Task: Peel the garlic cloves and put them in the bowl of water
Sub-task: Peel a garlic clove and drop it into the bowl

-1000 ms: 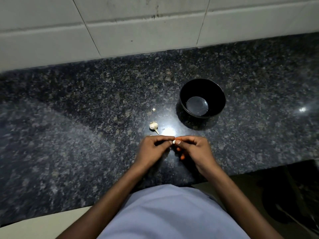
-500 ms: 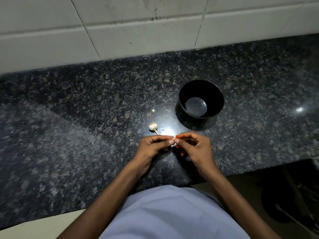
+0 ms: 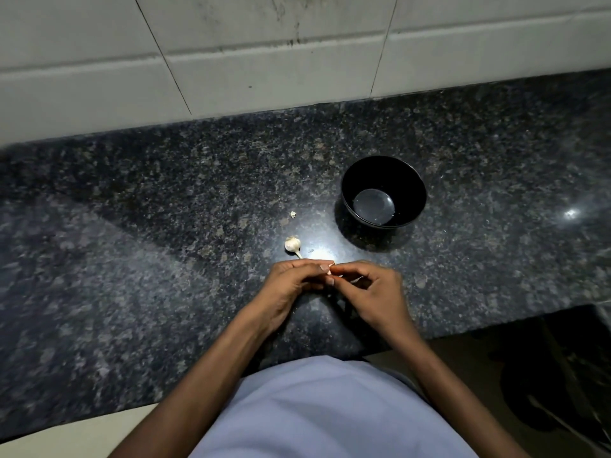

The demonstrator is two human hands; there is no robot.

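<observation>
Pinched between the fingertips of both hands, a garlic clove point(image 3: 330, 272) is held just above the front part of the granite countertop point(image 3: 132, 259), and only a pale sliver of it can be seen, so how much skin is on it can't really be told. The left hand point(image 3: 291, 285) is curled in from the left with its fingers folded round the clove, knuckles up, nails pointing toward the other hand. The right hand point(image 3: 373, 292) comes in from the right, thumb and index finger closed on the same clove, the other fingers loosely bent behind. Both forearms are angled in from the bottom of the view, over a light blue shirt point(image 3: 314, 408).

Just beyond the left hand, a small garlic bulb point(image 3: 292, 244) is lying on the counter with its stalk pointing back toward the fingers, close but not clearly touching. A bit further back a scrap of garlic skin point(image 3: 293, 214) is sitting on its own. Off to the right and behind the hands, a black bowl point(image 3: 413, 193) is standing upright with a little water in the bottom, and no cloves can be seen in it. White wall tiles point(image 3: 264, 61) run along the back edge of the counter.
</observation>
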